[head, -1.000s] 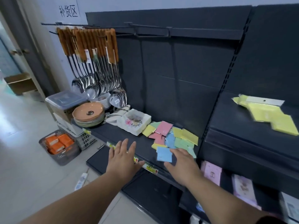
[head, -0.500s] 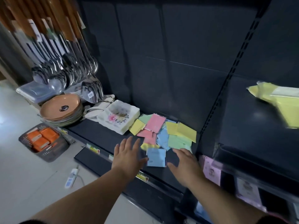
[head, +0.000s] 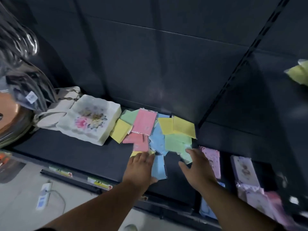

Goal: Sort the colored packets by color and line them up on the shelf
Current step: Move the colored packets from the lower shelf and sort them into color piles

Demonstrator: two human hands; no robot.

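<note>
A loose pile of colored packets lies on the dark shelf: pink, yellow, green and blue ones overlap. A single blue packet lies nearest the shelf's front edge. My left hand lies flat with straight fingers on a yellow packet at the pile's front, its side against the blue packet. My right hand is spread, fingertips touching the green packet at the pile's right corner. More yellow packets lie on the higher right shelf.
A white floral square dish stands left of the pile, with stacked plates and hanging ladles further left. Purple cards stand on the lower right shelf. A power strip lies on the floor.
The view has moved closer to the shelf. Both hands have reached forward onto the pile: the left now covers the front yellow packet, the right touches the green one.
</note>
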